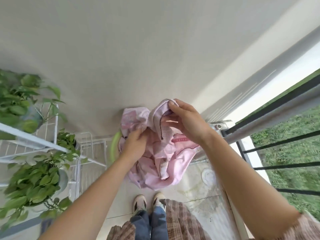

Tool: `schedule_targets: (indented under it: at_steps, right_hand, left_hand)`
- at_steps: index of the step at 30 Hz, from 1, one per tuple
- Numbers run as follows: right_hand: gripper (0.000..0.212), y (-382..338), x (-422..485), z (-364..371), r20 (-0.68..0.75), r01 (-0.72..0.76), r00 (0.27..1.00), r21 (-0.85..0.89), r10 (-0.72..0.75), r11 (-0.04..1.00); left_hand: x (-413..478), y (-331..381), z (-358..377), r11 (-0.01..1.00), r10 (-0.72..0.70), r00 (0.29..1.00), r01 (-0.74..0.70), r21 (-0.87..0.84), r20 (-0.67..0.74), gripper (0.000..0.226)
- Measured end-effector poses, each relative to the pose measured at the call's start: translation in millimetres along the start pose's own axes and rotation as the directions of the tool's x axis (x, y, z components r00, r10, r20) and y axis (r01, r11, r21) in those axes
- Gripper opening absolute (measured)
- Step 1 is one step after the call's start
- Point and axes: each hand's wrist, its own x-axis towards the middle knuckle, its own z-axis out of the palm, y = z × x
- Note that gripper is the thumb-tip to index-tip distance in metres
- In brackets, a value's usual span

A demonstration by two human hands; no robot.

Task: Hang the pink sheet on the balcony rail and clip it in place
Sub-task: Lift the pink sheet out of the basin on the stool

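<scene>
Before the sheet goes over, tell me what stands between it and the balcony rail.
Nothing visible does. The left hand and right hand hold the bunched pink sheet; the balcony rail to its right is bare where it shows.

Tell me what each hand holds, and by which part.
Both hold the pink sheet. The right hand pinches a lifted edge at the top; the left hand grips a bunched fold lower on the left.
</scene>
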Motion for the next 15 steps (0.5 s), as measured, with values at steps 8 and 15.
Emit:
schedule_targets:
  at_steps: [8, 15]
  right_hand:
    - [0.066, -1, -2, -8, 0.053, -0.015, 0.998, -0.370, 0.038, 0.929]
    - [0.088, 52, 9, -4, -0.027, -0.110, 0.992, -0.666, 0.124, 0.737]
  left_hand:
    - [0, 89, -79, 0.844, -0.083, 0.996, 0.057, -0.533, -0.025, 0.040]
    - [-17, 121, -99, 0.893, 0.026, 0.997, 0.012, -0.450, 0.078, 0.035]
